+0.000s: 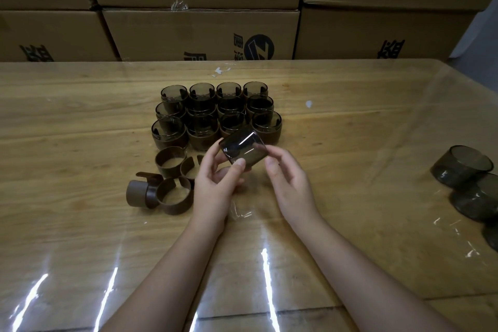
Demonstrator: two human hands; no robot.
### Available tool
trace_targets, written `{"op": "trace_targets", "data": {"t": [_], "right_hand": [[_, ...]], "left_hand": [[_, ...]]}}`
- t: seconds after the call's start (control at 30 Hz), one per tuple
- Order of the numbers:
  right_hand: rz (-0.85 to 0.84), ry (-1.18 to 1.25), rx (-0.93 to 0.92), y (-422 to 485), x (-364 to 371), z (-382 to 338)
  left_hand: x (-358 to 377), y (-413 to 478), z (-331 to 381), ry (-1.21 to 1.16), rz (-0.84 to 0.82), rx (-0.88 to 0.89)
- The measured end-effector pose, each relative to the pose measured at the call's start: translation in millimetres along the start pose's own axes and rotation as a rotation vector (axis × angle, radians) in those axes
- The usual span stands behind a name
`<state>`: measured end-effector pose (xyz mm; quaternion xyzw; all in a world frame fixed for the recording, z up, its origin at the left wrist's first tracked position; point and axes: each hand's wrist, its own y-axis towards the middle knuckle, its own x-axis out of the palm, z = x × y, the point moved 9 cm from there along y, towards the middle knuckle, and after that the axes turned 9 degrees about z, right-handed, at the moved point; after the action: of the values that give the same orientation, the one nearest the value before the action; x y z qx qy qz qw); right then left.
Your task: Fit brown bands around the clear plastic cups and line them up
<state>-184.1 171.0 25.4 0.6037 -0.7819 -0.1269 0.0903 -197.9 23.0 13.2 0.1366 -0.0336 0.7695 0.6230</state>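
From my remote feed: stacked cardboard boxes (200, 32) wall off the far side of a wooden bench (80, 121) covered with a glossy clear sheet. At the middle of the bench, twelve banded cups (215, 113) stand upright in three rows of four, touching one another. Bare smoky cups (462, 167) sit at the right edge, well apart from the block and partly cut off by the frame. Loose brown bands (167, 183) lie in a cluster just near of the block, on its left side, some upright and some on their sides. One unbanded cup (244, 151) is held tilted above the bench, just near of the block's near row. My left hand (215, 183) pinches it, thumb on its near wall and fingers curled behind. My right hand (288, 183) grips its right side with thumb and fingertips.
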Motion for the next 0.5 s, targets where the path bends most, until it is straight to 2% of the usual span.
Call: {"op": "trace_targets", "data": {"t": [0.07, 0.3, 0.5], "right_hand": [[0.03, -0.025, -0.001, 1, -3, 0], [-0.118, 0.036, 0.028, -2, 8, 2], [-0.059, -0.012, 0.044, 0, 3, 6]], "left_hand": [[-2, 0, 0, 0.012, 0.026, 0.024], [8, -5, -2, 0.112, -0.043, 0.068], [20, -16, 15, 0.376, -0.125, 0.28]]}}
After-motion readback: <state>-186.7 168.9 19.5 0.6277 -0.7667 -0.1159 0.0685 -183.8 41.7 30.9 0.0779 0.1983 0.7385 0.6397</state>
